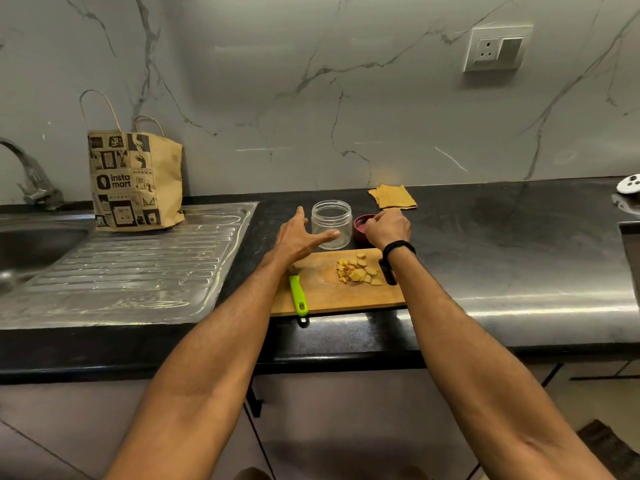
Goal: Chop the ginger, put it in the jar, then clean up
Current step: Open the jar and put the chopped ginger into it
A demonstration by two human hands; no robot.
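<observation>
Centre frame: left hand [298, 239], fingers spread, just beside the clear plastic jar [331, 216]; right hand [388, 228], fingers curled at the round dark-red lid [360, 225], grip unclear; chopped yellow ginger pieces [358, 271] heaped toward the right end of the wooden chopping board [332, 296], green-handled knife [298, 295] overhanging its near edge, black worktop [502, 237] stretching wide to the right.

Both arms outstretched, left hand [301, 237] spread open, right hand [388, 228] curled

Open counter [502, 244] lies right of the cutting board [332, 296]; jar [331, 223], lid [359, 227] and cloth [393, 197] stand behind it.
</observation>
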